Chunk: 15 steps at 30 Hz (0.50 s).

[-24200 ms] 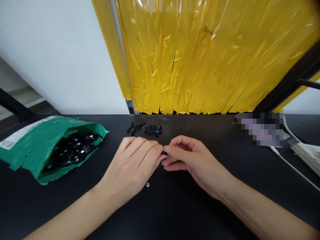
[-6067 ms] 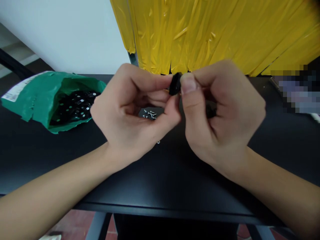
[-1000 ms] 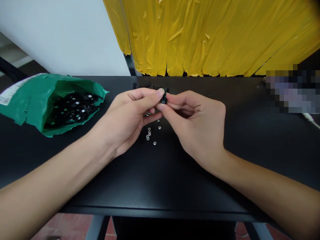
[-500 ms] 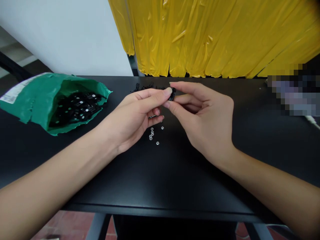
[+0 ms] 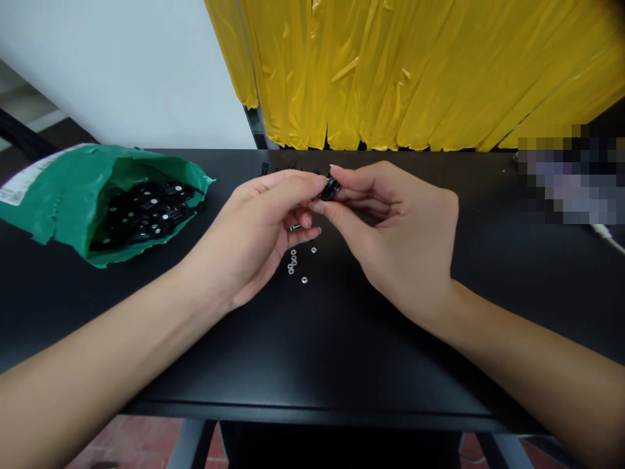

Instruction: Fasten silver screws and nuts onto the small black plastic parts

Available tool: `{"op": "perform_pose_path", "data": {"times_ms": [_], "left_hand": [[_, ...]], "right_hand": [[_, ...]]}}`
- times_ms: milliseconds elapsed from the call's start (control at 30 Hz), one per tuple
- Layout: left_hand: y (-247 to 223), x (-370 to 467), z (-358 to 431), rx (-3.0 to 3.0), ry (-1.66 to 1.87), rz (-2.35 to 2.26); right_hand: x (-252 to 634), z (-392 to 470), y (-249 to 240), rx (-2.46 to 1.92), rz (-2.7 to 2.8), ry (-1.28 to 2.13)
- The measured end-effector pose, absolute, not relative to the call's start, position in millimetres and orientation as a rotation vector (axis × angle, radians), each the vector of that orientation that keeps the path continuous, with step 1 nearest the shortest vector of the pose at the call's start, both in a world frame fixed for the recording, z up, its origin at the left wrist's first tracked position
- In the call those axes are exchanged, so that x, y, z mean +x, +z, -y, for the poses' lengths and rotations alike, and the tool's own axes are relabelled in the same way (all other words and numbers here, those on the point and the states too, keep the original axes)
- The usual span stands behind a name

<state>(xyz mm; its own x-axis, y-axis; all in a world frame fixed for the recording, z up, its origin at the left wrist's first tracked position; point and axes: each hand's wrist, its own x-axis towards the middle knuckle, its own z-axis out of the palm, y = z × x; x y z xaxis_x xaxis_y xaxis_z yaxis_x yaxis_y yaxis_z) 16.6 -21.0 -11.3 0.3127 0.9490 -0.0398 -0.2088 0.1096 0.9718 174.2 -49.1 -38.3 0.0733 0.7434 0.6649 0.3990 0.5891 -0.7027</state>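
A small black part is pinched between both hands above the table. My left hand grips its left side with thumb and fingertips, the lower fingers curled beneath. From the right, my right hand holds the same part between thumb and index finger. Below the left fingers several small silver rings lie on the black table. More black pieces lie behind the hands, partly hidden by them.
At the left, an open green bag holds many black parts with round light spots. Yellow plastic sheeting hangs behind the table beside a white panel. A white cable and a pixelated area are at the right.
The black part has tilted between the fingertips, and more of it shows. Both hands stay close together on it. The view has shifted slightly.
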Motion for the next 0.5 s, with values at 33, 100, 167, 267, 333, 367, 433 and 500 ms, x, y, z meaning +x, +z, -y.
{"op": "perform_pose_path", "data": {"times_ms": [33, 100, 167, 267, 333, 367, 433, 500], "left_hand": [[-11.4, 16.7, 21.3, 1.122, 1.027, -0.852], [-11.2, 16.7, 22.2, 1.122, 1.023, -0.855], [-10.4, 16.7, 23.9, 1.115, 1.017, -0.87], [-8.8, 17.0, 26.6, 1.065, 1.006, -0.876], [-7.8, 17.1, 27.9, 1.034, 1.0, -0.865], [-7.3, 17.2, 28.3, 1.025, 1.001, -0.856], [-6.5, 17.2, 28.7, 1.025, 1.012, -0.834], [-6.1, 17.3, 28.8, 1.037, 1.029, -0.821]], "right_hand": [[173.8, 49.0, -38.9, -0.996, 1.55, 0.328], [172.8, 48.6, -40.9, -0.983, 1.556, 0.301], [171.9, 47.9, -43.1, -0.962, 1.558, 0.268], [171.3, 47.5, -44.8, -0.948, 1.563, 0.219], [171.5, 47.8, -44.1, -0.964, 1.576, 0.192], [171.8, 48.0, -43.4, -0.97, 1.582, 0.182], [172.6, 48.3, -41.9, -0.971, 1.595, 0.17], [173.5, 48.2, -41.0, -0.968, 1.611, 0.157]]}}
